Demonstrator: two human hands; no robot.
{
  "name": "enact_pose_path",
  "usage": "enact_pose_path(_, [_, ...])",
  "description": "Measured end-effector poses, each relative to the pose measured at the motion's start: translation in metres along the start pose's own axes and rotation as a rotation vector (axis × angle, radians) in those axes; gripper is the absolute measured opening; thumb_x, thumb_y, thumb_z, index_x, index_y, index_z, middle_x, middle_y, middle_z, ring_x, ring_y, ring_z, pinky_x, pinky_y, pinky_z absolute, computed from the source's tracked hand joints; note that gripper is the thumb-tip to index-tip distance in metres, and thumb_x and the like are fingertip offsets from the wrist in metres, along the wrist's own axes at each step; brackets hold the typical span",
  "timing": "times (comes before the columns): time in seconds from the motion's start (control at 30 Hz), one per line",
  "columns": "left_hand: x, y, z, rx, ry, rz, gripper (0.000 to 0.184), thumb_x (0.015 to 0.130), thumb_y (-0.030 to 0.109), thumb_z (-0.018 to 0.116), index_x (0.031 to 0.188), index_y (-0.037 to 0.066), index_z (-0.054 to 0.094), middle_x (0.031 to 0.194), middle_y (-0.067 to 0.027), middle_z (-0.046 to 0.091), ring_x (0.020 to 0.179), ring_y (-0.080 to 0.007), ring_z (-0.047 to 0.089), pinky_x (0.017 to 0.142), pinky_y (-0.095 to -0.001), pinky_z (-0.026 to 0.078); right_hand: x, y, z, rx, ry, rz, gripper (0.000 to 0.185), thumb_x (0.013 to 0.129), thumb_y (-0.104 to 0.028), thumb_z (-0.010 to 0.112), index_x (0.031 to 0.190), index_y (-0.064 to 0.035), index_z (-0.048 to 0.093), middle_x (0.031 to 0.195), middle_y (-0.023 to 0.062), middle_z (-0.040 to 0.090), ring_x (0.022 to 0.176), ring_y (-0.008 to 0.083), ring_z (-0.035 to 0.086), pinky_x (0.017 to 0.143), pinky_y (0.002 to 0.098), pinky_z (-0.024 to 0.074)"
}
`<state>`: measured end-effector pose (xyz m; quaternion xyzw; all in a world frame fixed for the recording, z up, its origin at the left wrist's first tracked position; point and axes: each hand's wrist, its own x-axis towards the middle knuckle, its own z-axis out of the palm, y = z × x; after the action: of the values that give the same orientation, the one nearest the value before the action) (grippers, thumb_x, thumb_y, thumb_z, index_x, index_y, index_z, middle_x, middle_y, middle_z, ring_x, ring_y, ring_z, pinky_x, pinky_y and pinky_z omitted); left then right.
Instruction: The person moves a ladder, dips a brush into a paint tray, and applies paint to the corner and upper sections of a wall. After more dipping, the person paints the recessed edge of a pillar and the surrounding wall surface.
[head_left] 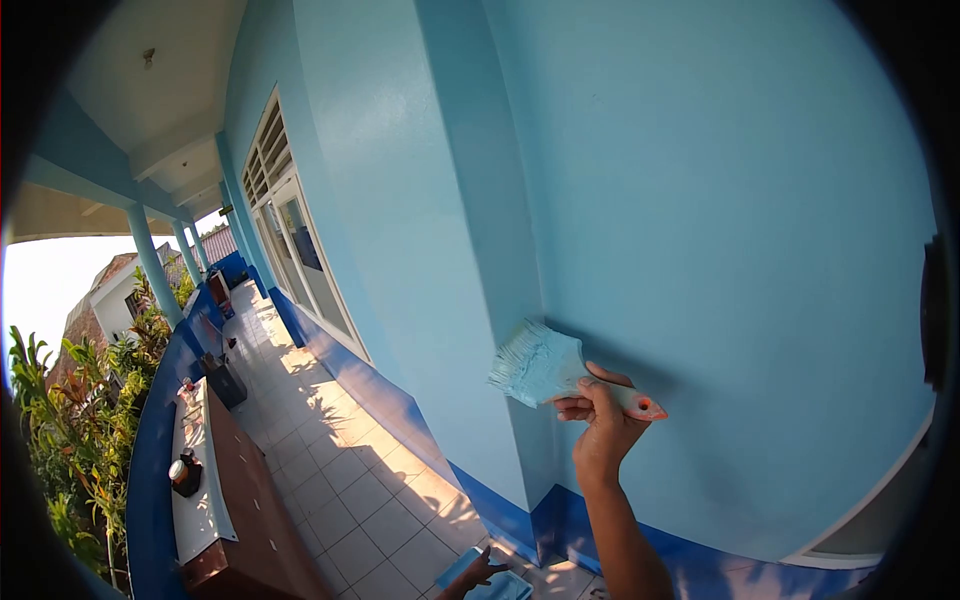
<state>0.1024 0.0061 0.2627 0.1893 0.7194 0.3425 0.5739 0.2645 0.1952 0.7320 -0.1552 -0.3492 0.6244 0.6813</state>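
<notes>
My right hand [603, 425] grips a wide paintbrush [545, 370] by its handle, fingers and thumb closed around it. Light blue paint coats the bristles, which point left across the corner of a wall pillar [500, 300]. The handle's reddish end with a hole sticks out to the right of my hand. Low in the view, my left hand [484, 572] has its fingers apart. It overlaps a paint tray [512, 588] of light blue colour, partly cut off by the lower edge. I cannot tell how far the hand is above the tray.
Light blue wall [720, 250] fills the right side, with a dark blue band [560, 520] along its base. A tiled walkway [380, 500] runs off to the left past a window [285, 220]. Containers [185, 472] stand on a long brown-sided table [205, 500]. Plants [80, 450] grow beyond the low blue wall.
</notes>
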Motion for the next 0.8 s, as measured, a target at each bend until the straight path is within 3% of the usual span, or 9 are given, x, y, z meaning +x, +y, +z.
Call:
enact_pose_path(0.17, [0.002, 0.004, -0.001, 0.002, 0.029, 0.056, 0.132, 0.071, 0.048, 0.088, 0.158, 0.008, -0.003, 0.160, -0.0265, 0.014, 0.141, -0.0418, 0.034, 0.097, -0.0561, 0.051, 0.060, -0.056, 0.052, -0.227, -0.178, -0.105, 0.018, 0.074, -0.003, 0.067, 0.087, 0.0106, 0.066, 0.063, 0.0157, 0.063, 0.043, 0.0197, 0.061, 0.041, 0.0268, 0.0524])
enact_pose_path(0.2, [0.002, 0.006, -0.002, 0.012, 0.039, 0.071, 0.132, 0.071, 0.049, 0.088, 0.159, 0.008, -0.002, 0.160, -0.0267, 0.015, 0.141, -0.0417, 0.035, 0.096, -0.0558, 0.052, 0.067, -0.072, 0.079, -0.201, -0.207, -0.098, 0.007, 0.073, 0.002, 0.063, 0.071, 0.0061, 0.058, 0.055, 0.0075, 0.055, 0.040, 0.0145, 0.053, 0.041, 0.0254, 0.0464])
enact_pose_path(0.23, [0.003, 0.006, -0.004, 0.013, 0.035, 0.075, 0.132, 0.071, 0.049, 0.088, 0.159, 0.008, -0.002, 0.160, -0.0267, 0.015, 0.141, -0.0417, 0.035, 0.096, -0.0558, 0.052, 0.079, -0.082, 0.102, -0.190, -0.236, -0.148, 0.014, 0.072, 0.001, 0.062, 0.062, 0.0036, 0.053, 0.052, 0.0066, 0.052, 0.039, 0.0143, 0.051, 0.042, 0.0262, 0.0436])
enact_pose_path(0.43, [0.019, 0.008, -0.008, -0.006, 0.024, 0.086, 0.130, 0.072, 0.048, 0.088, 0.159, 0.007, 0.000, 0.159, -0.0272, 0.018, 0.140, -0.0408, 0.037, 0.096, -0.0563, 0.052, 0.121, -0.170, 0.214, 0.024, -0.274, -0.399, 0.018, 0.072, -0.004, 0.070, 0.073, 0.0083, 0.057, 0.063, 0.0192, 0.063, 0.045, 0.0228, 0.062, 0.052, 0.0249, 0.0569])
enact_pose_path(0.5, [0.020, 0.007, -0.007, 0.033, 0.072, 0.130, 0.131, 0.070, 0.054, 0.087, 0.159, 0.006, 0.003, 0.157, -0.0240, 0.028, 0.133, -0.0380, 0.046, 0.089, -0.0476, 0.057, 0.125, -0.188, 0.236, 0.284, -0.221, -0.363, 0.015, 0.074, -0.003, 0.066, 0.072, 0.0080, 0.056, 0.064, 0.0178, 0.063, 0.046, 0.0218, 0.061, 0.047, 0.0263, 0.0541])
enact_pose_path(0.53, [0.017, 0.007, -0.005, 0.030, 0.070, 0.129, 0.131, 0.070, 0.054, 0.087, 0.159, 0.006, 0.003, 0.157, -0.0240, 0.028, 0.133, -0.0380, 0.046, 0.089, -0.0476, 0.057, 0.125, -0.190, 0.242, 0.540, -0.171, -0.323, 0.013, 0.076, -0.001, 0.063, 0.072, 0.0077, 0.055, 0.065, 0.0164, 0.063, 0.047, 0.0208, 0.060, 0.042, 0.0278, 0.0514])
enact_pose_path(0.57, [0.014, 0.007, -0.004, 0.004, 0.056, 0.120, 0.131, 0.070, 0.053, 0.087, 0.159, 0.006, 0.003, 0.157, -0.0239, 0.028, 0.133, -0.0378, 0.046, 0.089, -0.0476, 0.057, 0.120, -0.175, 0.240, 0.532, -0.167, -0.390, 0.020, 0.073, -0.003, 0.069, 0.081, 0.0089, 0.055, 0.072, 0.0213, 0.064, 0.051, 0.0252, 0.065, 0.053, 0.0281, 0.0584])
enact_pose_path(0.73, [0.010, -0.007, -0.006, -0.059, 0.065, 0.126, 0.129, 0.070, 0.050, 0.088, 0.158, 0.005, 0.005, 0.155, -0.0253, 0.029, 0.132, -0.0386, 0.047, 0.089, -0.0483, 0.057, 0.097, -0.084, 0.180, 0.459, -0.127, -0.180, 0.025, 0.078, -0.006, 0.066, 0.093, 0.0126, 0.057, 0.076, 0.0210, 0.062, 0.062, 0.0285, 0.068, 0.060, 0.0335, 0.0601])
enact_pose_path(0.8, [0.001, -0.008, -0.009, -0.073, 0.048, 0.055, 0.128, 0.072, 0.046, 0.088, 0.158, 0.007, 0.003, 0.157, -0.0281, 0.022, 0.135, -0.0413, 0.043, 0.096, -0.0583, 0.051, 0.073, -0.058, 0.143, 0.448, -0.036, -0.070, 0.027, 0.075, -0.006, 0.065, 0.095, 0.0128, 0.059, 0.075, 0.0197, 0.063, 0.054, 0.0271, 0.066, 0.055, 0.0320, 0.0600])
